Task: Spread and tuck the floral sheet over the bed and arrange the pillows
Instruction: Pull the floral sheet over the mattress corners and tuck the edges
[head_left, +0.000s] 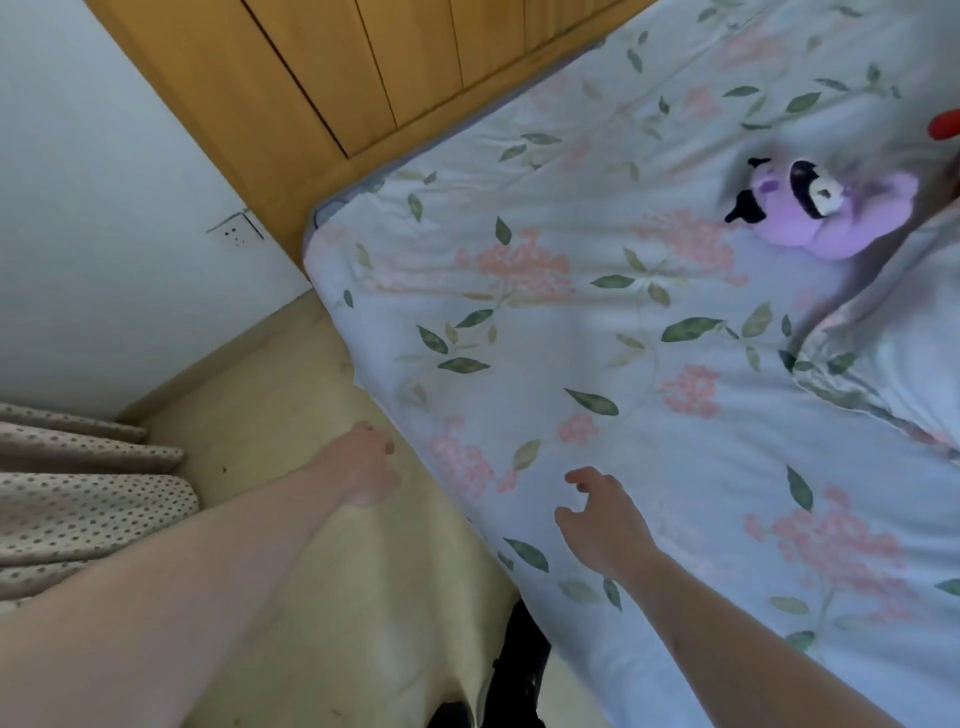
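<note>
Floral sheet (597, 322) unlabelled, plush toy (826, 213), hands empty

One floral sheet (597, 322) is counted, spread over one bed. One purple plush toy (826, 208) is seen on it toward the head of the bed, and one floral pillow (893, 338) is counted at the bed's far side. One red object (946, 126) is cut off by the frame, too little shown to be identified. Two hands are counted: one left hand (363, 465) and one right hand (605, 519). One wall socket (236, 231) and one curtain (78, 493) are seen.
</note>
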